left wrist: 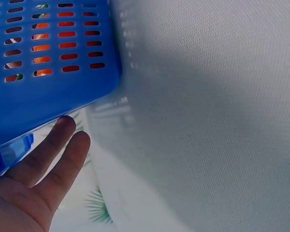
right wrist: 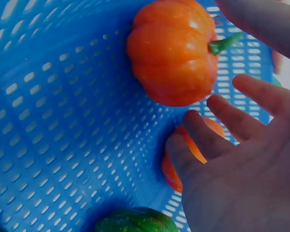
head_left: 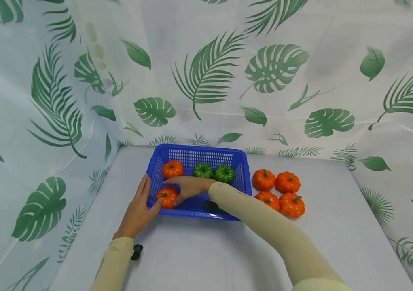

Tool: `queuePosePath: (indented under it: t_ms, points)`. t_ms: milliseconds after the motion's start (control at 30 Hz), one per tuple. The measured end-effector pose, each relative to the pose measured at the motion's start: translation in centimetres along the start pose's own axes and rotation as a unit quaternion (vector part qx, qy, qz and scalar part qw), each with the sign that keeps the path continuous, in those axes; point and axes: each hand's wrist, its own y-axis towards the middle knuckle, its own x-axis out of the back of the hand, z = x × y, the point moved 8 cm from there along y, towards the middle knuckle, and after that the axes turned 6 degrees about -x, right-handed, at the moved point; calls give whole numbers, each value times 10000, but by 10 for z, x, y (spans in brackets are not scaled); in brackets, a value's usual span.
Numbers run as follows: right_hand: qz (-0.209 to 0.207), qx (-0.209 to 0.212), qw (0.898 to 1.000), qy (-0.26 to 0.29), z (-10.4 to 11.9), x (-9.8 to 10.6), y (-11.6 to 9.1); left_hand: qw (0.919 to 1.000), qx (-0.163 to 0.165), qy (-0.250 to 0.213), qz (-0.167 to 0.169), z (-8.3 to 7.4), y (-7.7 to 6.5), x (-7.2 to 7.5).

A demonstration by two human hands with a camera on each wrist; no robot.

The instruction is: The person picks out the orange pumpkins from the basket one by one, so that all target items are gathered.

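Observation:
A blue perforated plastic basket point(head_left: 206, 148) holds two orange pumpkins and green ones. My right hand point(head_left: 191, 186) reaches into its left half, over the near orange pumpkin point(head_left: 166, 197). In the right wrist view its fingers point(right wrist: 246, 121) are spread and extended beside the larger-looking orange pumpkin point(right wrist: 176, 53), with another orange pumpkin point(right wrist: 171, 169) partly behind them. My left hand point(head_left: 137, 214) is at the basket's front left corner, thumb by the rim. In the left wrist view its straight fingers point(left wrist: 63, 169) lie along the basket's outer edge point(left wrist: 53, 108).
Two green pumpkins point(head_left: 213, 171) sit at the basket's back, with a dark green one point(head_left: 211, 207) partly under my right sleeve. Several orange pumpkins point(head_left: 288, 182) stand on the white table right of the basket. A leaf-patterned curtain point(head_left: 206, 81) encloses the back and sides.

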Motion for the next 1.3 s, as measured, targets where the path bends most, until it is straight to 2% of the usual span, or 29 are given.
queuePosePath:
  t_ms: [200, 400, 567, 800, 1300]
  points:
    - [232, -63, 9997, -100, -1, -6, 7, 10000, -33, -5, 64, -3, 4, -4]
    - [55, -57, 9994, -327, -4, -7, 7, 9999, -64, -53, 133, -6, 6, -10]
    - [-112, -159, 9994, -271, -13, -2, 2, 9997, -195, -42, 153, -9, 7, -13]
    - [-476, -220, 9986, 96, -24, 19, -14, 9996, -261, 33, 137, -11, 8, -9]
    - [-1118, -189, 9910, 710, -37, 52, -66, 9997, 114, 36, 208, -2, 0, -3]
